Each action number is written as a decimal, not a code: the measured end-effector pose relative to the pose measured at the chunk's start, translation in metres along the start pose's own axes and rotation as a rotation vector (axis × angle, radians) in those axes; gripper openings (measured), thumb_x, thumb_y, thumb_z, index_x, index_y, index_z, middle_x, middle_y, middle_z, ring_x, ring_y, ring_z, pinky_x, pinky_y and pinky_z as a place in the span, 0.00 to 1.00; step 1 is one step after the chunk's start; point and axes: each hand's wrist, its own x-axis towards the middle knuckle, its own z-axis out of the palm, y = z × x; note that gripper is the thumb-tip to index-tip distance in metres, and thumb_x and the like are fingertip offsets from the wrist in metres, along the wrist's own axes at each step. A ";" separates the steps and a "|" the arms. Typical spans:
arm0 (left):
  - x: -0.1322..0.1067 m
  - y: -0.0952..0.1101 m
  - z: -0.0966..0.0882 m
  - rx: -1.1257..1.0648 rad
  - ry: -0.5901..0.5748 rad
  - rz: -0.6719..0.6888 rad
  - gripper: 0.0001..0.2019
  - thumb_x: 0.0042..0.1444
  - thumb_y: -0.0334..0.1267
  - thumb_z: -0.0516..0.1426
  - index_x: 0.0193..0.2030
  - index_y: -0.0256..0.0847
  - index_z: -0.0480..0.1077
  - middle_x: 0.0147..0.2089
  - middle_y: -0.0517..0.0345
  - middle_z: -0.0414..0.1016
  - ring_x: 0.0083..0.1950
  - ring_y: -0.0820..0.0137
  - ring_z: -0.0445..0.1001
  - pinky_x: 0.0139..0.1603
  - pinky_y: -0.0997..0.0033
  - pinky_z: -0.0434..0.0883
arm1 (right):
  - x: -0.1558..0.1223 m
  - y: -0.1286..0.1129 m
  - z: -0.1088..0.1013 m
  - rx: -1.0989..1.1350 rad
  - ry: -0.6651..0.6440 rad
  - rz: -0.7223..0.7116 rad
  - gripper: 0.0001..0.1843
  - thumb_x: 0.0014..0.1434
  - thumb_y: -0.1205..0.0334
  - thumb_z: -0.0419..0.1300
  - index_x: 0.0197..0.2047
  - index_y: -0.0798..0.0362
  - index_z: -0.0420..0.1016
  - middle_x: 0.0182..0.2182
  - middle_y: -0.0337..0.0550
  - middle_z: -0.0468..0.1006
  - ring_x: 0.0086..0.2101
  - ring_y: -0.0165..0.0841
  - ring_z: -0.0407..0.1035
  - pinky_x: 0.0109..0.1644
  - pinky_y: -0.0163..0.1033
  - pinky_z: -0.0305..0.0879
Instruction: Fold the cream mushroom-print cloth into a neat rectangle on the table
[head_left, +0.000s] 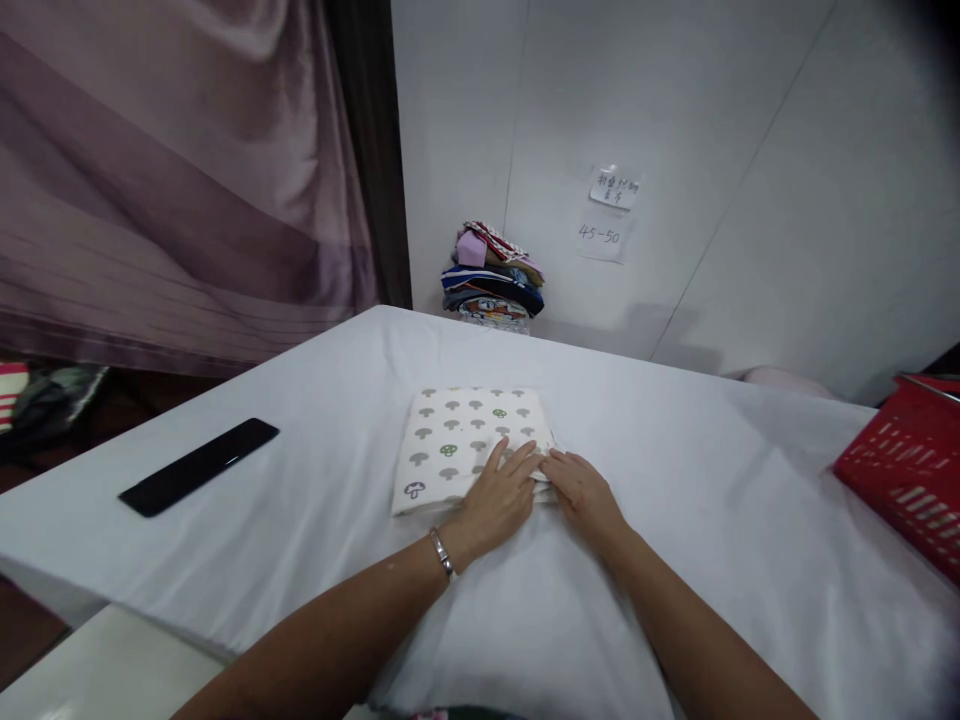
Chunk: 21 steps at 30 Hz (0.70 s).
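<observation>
A white folded cloth [465, 430] printed with grey and green mushrooms lies on the white-covered table in front of me. My left hand [499, 500], with a silver bracelet at the wrist, rests on the cloth's near right part, its fingers stretched out. At the right edge of the cloth, my right hand [589, 500] has its fingers together around the near corner; its thumb is hidden. Layers of the fold show just under the fingers, and the two hands' fingertips nearly meet.
On the table's left side lies a black phone-like slab [199, 467]. A red plastic basket [907, 470] stands at the right edge. Behind the table rises a stack of folded clothes [493, 280] by the wall, which bears paper notes [606, 215]. A mauve curtain [172, 180] hangs at left.
</observation>
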 end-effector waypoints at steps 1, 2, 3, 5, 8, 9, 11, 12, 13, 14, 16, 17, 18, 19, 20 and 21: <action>0.000 0.000 0.000 -0.007 -0.004 -0.005 0.11 0.60 0.30 0.47 0.36 0.37 0.71 0.59 0.53 0.65 0.67 0.63 0.51 0.68 0.50 0.40 | 0.000 0.000 0.000 0.005 -0.001 -0.001 0.22 0.59 0.74 0.48 0.55 0.51 0.66 0.50 0.46 0.74 0.54 0.37 0.64 0.56 0.49 0.61; 0.000 0.001 0.000 -0.013 -0.006 -0.013 0.11 0.60 0.30 0.47 0.36 0.37 0.71 0.58 0.53 0.65 0.66 0.63 0.51 0.68 0.50 0.40 | 0.000 0.000 0.000 0.013 -0.006 -0.001 0.22 0.58 0.74 0.48 0.55 0.51 0.66 0.50 0.46 0.74 0.54 0.37 0.64 0.56 0.49 0.62; 0.000 0.001 0.000 -0.021 -0.008 -0.021 0.11 0.60 0.30 0.48 0.36 0.37 0.71 0.58 0.53 0.66 0.66 0.63 0.52 0.68 0.50 0.40 | -0.001 0.000 0.000 0.024 -0.019 -0.002 0.23 0.58 0.74 0.49 0.55 0.51 0.65 0.50 0.47 0.73 0.54 0.36 0.63 0.56 0.49 0.61; 0.001 0.001 0.000 -0.037 -0.012 -0.032 0.10 0.59 0.31 0.48 0.36 0.38 0.71 0.57 0.54 0.66 0.66 0.64 0.52 0.68 0.50 0.40 | -0.002 -0.001 -0.002 0.043 -0.055 -0.008 0.25 0.57 0.74 0.49 0.57 0.51 0.63 0.52 0.47 0.72 0.55 0.36 0.62 0.56 0.49 0.61; 0.001 0.001 -0.001 -0.038 -0.018 -0.031 0.10 0.59 0.31 0.48 0.37 0.38 0.71 0.58 0.54 0.66 0.66 0.64 0.52 0.68 0.50 0.40 | -0.001 -0.004 -0.007 0.036 -0.116 -0.014 0.26 0.56 0.73 0.50 0.59 0.54 0.61 0.54 0.50 0.69 0.57 0.38 0.60 0.57 0.51 0.59; 0.001 0.001 -0.002 -0.036 -0.016 -0.028 0.10 0.59 0.31 0.48 0.37 0.37 0.71 0.58 0.53 0.66 0.66 0.63 0.52 0.68 0.50 0.40 | 0.000 -0.007 -0.009 0.028 -0.133 -0.009 0.26 0.56 0.71 0.50 0.59 0.54 0.60 0.54 0.51 0.69 0.57 0.38 0.59 0.58 0.51 0.58; 0.001 0.001 -0.002 -0.036 -0.006 -0.026 0.10 0.59 0.32 0.49 0.38 0.37 0.71 0.57 0.52 0.66 0.66 0.63 0.53 0.68 0.50 0.40 | 0.004 -0.013 -0.011 0.007 -0.161 0.020 0.24 0.57 0.69 0.51 0.58 0.54 0.61 0.53 0.51 0.70 0.56 0.39 0.60 0.58 0.52 0.58; 0.001 0.001 -0.002 -0.040 0.000 -0.028 0.10 0.59 0.32 0.49 0.38 0.37 0.71 0.57 0.52 0.67 0.66 0.64 0.53 0.68 0.50 0.40 | 0.007 -0.016 -0.012 -0.004 -0.172 0.044 0.23 0.58 0.68 0.51 0.57 0.54 0.63 0.53 0.51 0.71 0.56 0.39 0.61 0.57 0.52 0.58; 0.001 0.001 -0.003 -0.046 0.004 -0.029 0.09 0.59 0.32 0.50 0.38 0.38 0.71 0.57 0.53 0.67 0.65 0.64 0.53 0.68 0.51 0.40 | 0.009 -0.018 -0.012 -0.015 -0.181 0.068 0.21 0.58 0.68 0.51 0.56 0.53 0.64 0.52 0.51 0.71 0.55 0.40 0.61 0.57 0.52 0.58; 0.002 0.001 -0.003 -0.051 0.004 -0.029 0.09 0.59 0.32 0.50 0.38 0.38 0.71 0.57 0.53 0.67 0.65 0.64 0.53 0.68 0.51 0.40 | 0.011 -0.021 -0.011 -0.025 -0.184 0.090 0.21 0.57 0.69 0.52 0.54 0.53 0.65 0.51 0.51 0.72 0.55 0.40 0.62 0.57 0.51 0.58; 0.002 0.001 -0.002 -0.059 0.001 -0.031 0.09 0.58 0.32 0.50 0.39 0.38 0.71 0.57 0.54 0.67 0.65 0.64 0.54 0.68 0.51 0.40 | 0.013 -0.022 -0.010 -0.040 -0.172 0.106 0.19 0.57 0.70 0.52 0.52 0.53 0.66 0.50 0.50 0.73 0.54 0.40 0.62 0.57 0.51 0.57; 0.002 0.001 -0.002 -0.059 -0.003 -0.035 0.09 0.58 0.32 0.50 0.39 0.38 0.71 0.57 0.54 0.67 0.65 0.64 0.54 0.68 0.51 0.41 | 0.013 -0.022 -0.009 -0.043 -0.159 0.098 0.19 0.57 0.71 0.52 0.52 0.53 0.67 0.50 0.49 0.73 0.54 0.39 0.62 0.57 0.51 0.56; 0.002 0.002 -0.001 -0.058 -0.007 -0.041 0.09 0.58 0.32 0.50 0.40 0.38 0.71 0.57 0.55 0.67 0.65 0.64 0.54 0.68 0.51 0.41 | 0.013 -0.021 -0.008 -0.045 -0.141 0.084 0.18 0.57 0.71 0.51 0.51 0.53 0.68 0.49 0.48 0.74 0.53 0.39 0.63 0.58 0.51 0.55; 0.002 0.003 -0.001 -0.054 -0.010 -0.050 0.09 0.58 0.32 0.50 0.40 0.38 0.71 0.58 0.55 0.67 0.65 0.64 0.54 0.68 0.51 0.41 | 0.012 -0.019 -0.008 -0.046 -0.123 0.068 0.17 0.58 0.71 0.51 0.50 0.53 0.69 0.48 0.48 0.75 0.53 0.39 0.63 0.58 0.51 0.54; 0.002 0.003 0.000 -0.048 -0.012 -0.061 0.09 0.58 0.31 0.50 0.40 0.38 0.71 0.58 0.55 0.66 0.65 0.64 0.53 0.68 0.50 0.41 | 0.011 -0.018 -0.007 -0.046 -0.109 0.055 0.16 0.59 0.70 0.51 0.49 0.52 0.69 0.47 0.47 0.75 0.52 0.38 0.64 0.58 0.51 0.53; 0.001 0.004 0.000 -0.042 -0.013 -0.071 0.09 0.58 0.31 0.50 0.40 0.38 0.71 0.58 0.55 0.66 0.66 0.64 0.53 0.68 0.50 0.42 | 0.010 -0.016 -0.007 -0.045 -0.099 0.044 0.15 0.59 0.70 0.51 0.49 0.52 0.70 0.47 0.46 0.76 0.52 0.38 0.64 0.58 0.52 0.53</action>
